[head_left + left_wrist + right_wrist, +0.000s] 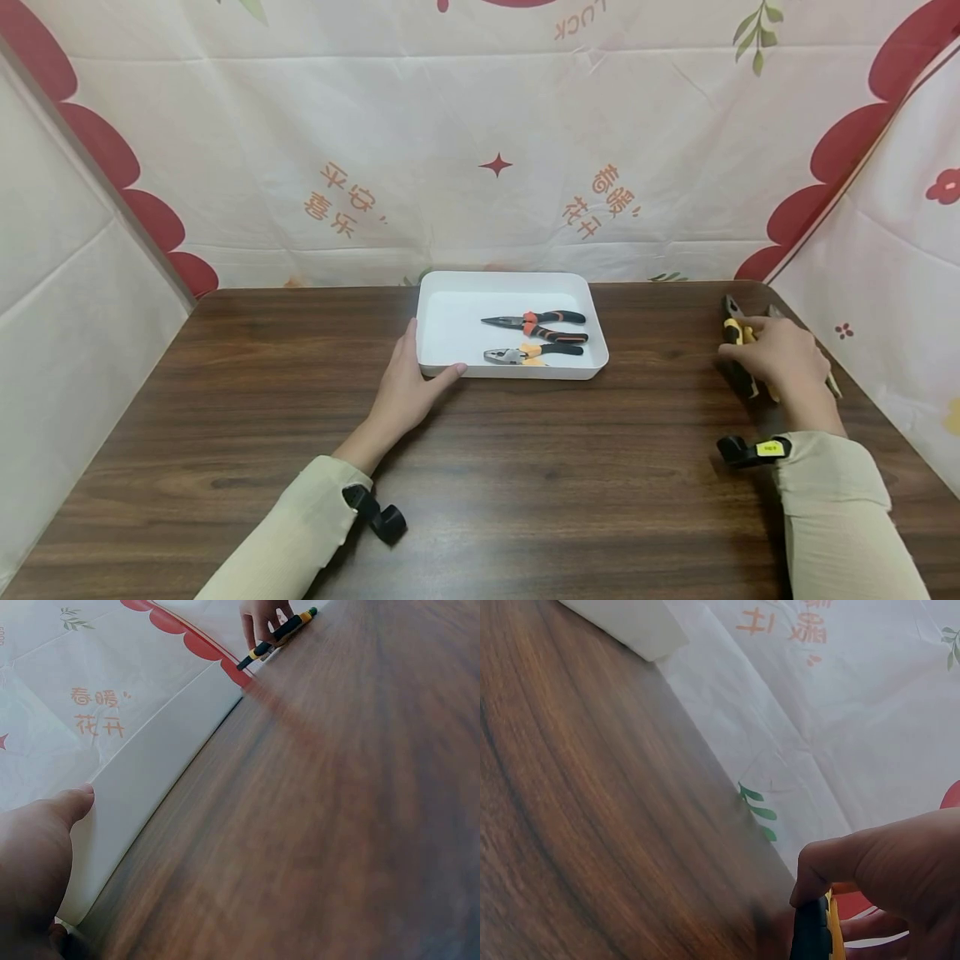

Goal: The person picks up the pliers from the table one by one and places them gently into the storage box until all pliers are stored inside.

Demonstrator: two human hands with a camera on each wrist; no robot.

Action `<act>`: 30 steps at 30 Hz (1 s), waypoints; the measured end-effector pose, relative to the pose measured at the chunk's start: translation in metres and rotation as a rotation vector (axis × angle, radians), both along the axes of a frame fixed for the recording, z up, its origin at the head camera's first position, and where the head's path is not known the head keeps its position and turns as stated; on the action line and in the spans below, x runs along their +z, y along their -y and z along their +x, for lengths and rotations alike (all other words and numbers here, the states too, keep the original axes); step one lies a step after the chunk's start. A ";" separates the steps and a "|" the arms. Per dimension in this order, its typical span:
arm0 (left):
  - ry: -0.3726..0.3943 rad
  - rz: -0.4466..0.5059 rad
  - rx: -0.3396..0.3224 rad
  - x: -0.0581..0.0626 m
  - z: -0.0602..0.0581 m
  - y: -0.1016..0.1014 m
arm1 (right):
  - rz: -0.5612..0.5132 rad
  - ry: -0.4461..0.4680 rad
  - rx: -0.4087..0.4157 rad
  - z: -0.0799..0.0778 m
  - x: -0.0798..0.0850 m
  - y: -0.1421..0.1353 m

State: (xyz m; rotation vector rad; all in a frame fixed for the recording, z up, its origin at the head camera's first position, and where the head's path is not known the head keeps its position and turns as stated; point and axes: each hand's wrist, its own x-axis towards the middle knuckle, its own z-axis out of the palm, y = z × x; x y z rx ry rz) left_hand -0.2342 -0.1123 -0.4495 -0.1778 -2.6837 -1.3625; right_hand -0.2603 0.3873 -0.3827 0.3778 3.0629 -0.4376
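My left hand [401, 387] holds the near left corner of a white tray [510, 283], thumb along the front wall and fingers against the left side. Inside lie long-nose pliers [536, 321] with red and black handles, above combination pliers [510, 356] with orange and black handles. Far to the right, my right hand [787, 358] grips yellow-and-black pliers [732, 332], their metal head pointing away. In the right wrist view, the thumb presses on the dark handle [810, 930]. Another tool [833, 385] shows just past this hand, mostly hidden by it.
The brown wooden table [525, 475] runs back to a printed white cloth [465, 125]. A cloth side wall [885, 275] stands close to my right hand, and another [82, 275] borders the table's left. Both wrists carry black camera mounts [750, 452].
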 end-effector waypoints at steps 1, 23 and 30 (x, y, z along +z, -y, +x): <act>0.001 -0.001 0.001 0.000 0.000 0.000 | -0.003 -0.004 0.001 0.000 0.001 0.000; 0.000 -0.002 0.003 0.001 0.000 0.000 | -0.169 -0.168 0.095 0.001 0.027 0.022; 0.003 0.003 0.005 0.001 0.001 0.000 | -0.192 -0.214 0.109 0.002 0.035 0.028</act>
